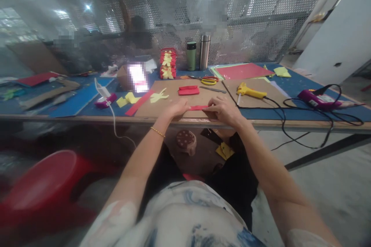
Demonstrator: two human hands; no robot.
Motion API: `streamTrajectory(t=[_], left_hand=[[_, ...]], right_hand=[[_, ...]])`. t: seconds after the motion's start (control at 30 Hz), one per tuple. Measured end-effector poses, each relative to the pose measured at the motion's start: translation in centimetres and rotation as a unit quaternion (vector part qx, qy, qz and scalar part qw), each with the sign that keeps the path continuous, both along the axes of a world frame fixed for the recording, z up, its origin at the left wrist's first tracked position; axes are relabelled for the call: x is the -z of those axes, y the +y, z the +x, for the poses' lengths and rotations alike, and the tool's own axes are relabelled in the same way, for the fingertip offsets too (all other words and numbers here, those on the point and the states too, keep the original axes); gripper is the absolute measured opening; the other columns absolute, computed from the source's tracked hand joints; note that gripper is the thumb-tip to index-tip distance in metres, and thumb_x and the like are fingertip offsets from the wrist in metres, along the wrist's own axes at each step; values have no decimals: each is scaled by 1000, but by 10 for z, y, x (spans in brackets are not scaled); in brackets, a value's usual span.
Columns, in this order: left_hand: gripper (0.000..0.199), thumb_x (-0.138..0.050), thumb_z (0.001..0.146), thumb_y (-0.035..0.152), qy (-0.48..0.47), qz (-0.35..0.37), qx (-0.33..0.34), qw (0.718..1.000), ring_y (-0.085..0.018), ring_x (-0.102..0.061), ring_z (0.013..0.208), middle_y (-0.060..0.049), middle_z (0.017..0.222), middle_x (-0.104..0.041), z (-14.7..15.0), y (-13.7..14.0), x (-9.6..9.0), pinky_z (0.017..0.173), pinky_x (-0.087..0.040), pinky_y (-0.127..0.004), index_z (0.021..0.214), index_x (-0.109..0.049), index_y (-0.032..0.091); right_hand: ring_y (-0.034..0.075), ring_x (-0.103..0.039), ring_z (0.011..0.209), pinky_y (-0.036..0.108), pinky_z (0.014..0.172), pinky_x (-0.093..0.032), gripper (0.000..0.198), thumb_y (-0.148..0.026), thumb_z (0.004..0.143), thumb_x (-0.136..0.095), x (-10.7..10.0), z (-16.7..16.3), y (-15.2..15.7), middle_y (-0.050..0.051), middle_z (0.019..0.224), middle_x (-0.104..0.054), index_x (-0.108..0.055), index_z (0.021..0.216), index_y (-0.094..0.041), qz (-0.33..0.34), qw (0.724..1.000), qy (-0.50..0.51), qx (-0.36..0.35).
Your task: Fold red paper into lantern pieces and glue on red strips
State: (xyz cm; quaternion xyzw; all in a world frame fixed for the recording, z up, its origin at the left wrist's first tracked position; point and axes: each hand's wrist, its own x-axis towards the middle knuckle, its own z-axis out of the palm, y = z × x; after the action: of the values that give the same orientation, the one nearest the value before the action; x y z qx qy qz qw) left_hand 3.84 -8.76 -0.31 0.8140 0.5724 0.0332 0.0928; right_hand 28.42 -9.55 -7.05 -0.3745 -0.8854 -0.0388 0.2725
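Note:
Between my two hands a narrow red paper strip [198, 107] lies on a brown cardboard sheet [171, 110] near the table's front edge. The fingers of my left hand [178, 107] press on its left end. At the other end, my right hand [223, 109] pinches the strip between bent fingers and thumb. A folded red paper piece [188, 90] rests just beyond the strip. To the left of it lies a pale yellow paper cutout [159, 95] with several narrow arms. A grey metal blade-like tool [213, 90] and yellow-handled scissors [209, 80] lie behind.
A yellow glue gun [251, 91] lies on the right, its black cord running past a purple device [319, 99]. A green flask [191, 56] and a steel flask [205, 53] stand at the back beside red bundles with yellow bows [168, 63]. A lit phone [138, 78] stands left.

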Motion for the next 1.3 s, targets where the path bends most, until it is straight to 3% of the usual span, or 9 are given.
streamTrajectory(t=[0.1, 0.37, 0.5, 0.7, 0.83, 0.97, 1.1, 1.3], left_hand=[[19, -58, 100, 33, 1, -7, 4, 1000, -26, -69, 93, -11, 103, -75, 0, 0, 0, 76, -48, -32, 91, -67, 18], [18, -56, 101, 31, 20, 1, -2, 1000, -29, -69, 106, -14, 117, -76, 1, -7, -4, 90, -50, -37, 98, -68, 18], [17, -55, 102, 29, 30, 16, -8, 999, -32, -68, 114, -15, 120, -76, 5, -11, -5, 99, -47, -43, 102, -68, 18], [17, -57, 101, 19, 41, 86, -5, 995, -38, -58, 129, -21, 128, -71, 14, -18, 3, 112, -32, -54, 114, -66, 15], [23, -48, 102, 13, 39, 153, 36, 987, -36, -57, 127, -20, 127, -70, 11, -23, 19, 108, -33, -50, 117, -65, 16], [23, -45, 104, 15, 5, 143, 15, 990, -33, -58, 124, -17, 125, -70, 5, -22, 28, 105, -35, -48, 115, -65, 19], [18, -50, 103, 18, -40, 104, -1, 994, -33, -56, 127, -15, 128, -69, 2, -15, 29, 107, -36, -49, 111, -66, 20], [16, -51, 101, 18, -79, 66, 4, 995, -28, -61, 120, -11, 120, -72, -4, -8, 26, 106, -40, -44, 107, -66, 21]], right_hand=[[25, -54, 93, 36, 83, -34, 26, -25, 95, -68, -11, -4, -5, 12, 96, -70, -84, 115, -23, -13, 997, -71, 1], [22, -55, 85, 36, 81, -30, 28, -9, 91, -54, -28, -22, -27, 11, 88, -69, -81, 94, -15, -2, 986, -149, 78], [25, -54, 92, 37, 81, -31, 22, -10, 89, -58, -26, -24, -31, 13, 91, -69, -79, 90, -15, 15, 984, -151, 96], [26, -53, 91, 35, 80, -38, 26, -6, 89, -51, -15, -22, -30, 14, 93, -66, -75, 94, -13, -3, 992, -103, 72], [28, -52, 91, 37, 82, -39, 38, -6, 90, -46, -2, -24, -35, 15, 96, -65, -74, 116, -11, 36, 993, -60, 98], [28, -49, 90, 38, 81, -36, 50, -8, 95, -43, 5, -25, -38, 14, 96, -63, -69, 138, -14, 57, 991, -49, 108], [25, -43, 83, 37, 77, -30, 43, -22, 105, -43, 2, -24, -40, 11, 92, -58, -75, 133, -24, 55, 991, -69, 98], [24, -41, 80, 36, 74, -28, 38, -30, 106, -48, 2, -25, -38, 11, 90, -55, -80, 127, -27, 55, 991, -69, 96]])
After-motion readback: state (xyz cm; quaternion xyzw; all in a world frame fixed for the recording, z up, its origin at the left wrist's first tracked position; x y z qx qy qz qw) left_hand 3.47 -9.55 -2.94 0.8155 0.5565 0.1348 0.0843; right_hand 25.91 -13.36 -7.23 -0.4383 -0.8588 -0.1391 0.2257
